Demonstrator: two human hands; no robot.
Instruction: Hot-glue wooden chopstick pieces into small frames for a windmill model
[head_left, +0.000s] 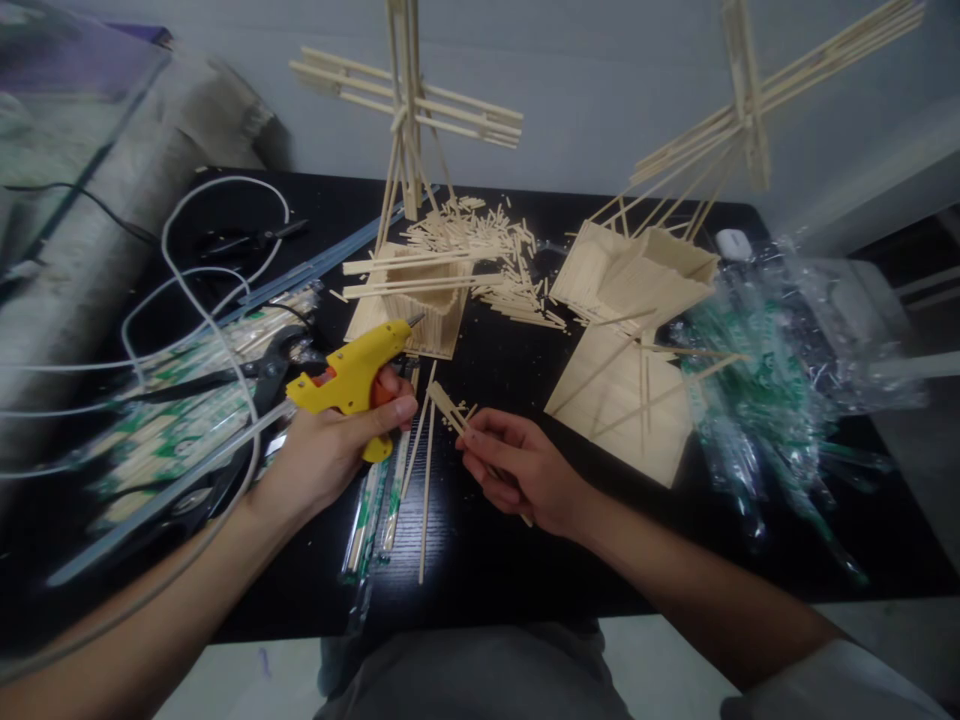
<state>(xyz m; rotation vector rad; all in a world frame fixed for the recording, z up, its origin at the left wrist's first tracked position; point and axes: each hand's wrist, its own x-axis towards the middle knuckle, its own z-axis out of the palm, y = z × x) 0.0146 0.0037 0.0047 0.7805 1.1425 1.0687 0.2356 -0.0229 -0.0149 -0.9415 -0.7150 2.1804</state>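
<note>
My left hand (pixel 330 440) is wrapped round a yellow hot glue gun (pixel 349 375), whose nozzle points up and to the right. A clear glue stick (pixel 180 490) extends from the gun's rear toward the lower left. In my right hand (pixel 517 465) is a small bundle of wooden sticks (pixel 448 405), pinched between thumb and fingers. The nozzle is apart from these sticks. Loose sticks (pixel 427 480) and plastic-wrapped chopsticks (pixel 367 520) lie on the black table between my hands. Beyond the gun stands a windmill-like stick model (pixel 401 320) with crossed blades.
A second stick model (pixel 637 270) stands at the right, near a flat wooden panel (pixel 637 400). Cut stick pieces (pixel 480 240) are heaped at the back. Empty plastic wrappers (pixel 765 370) cover the right side. Pliers (pixel 277 365), a white cable (pixel 176 240) and packed chopsticks (pixel 165 430) crowd the left.
</note>
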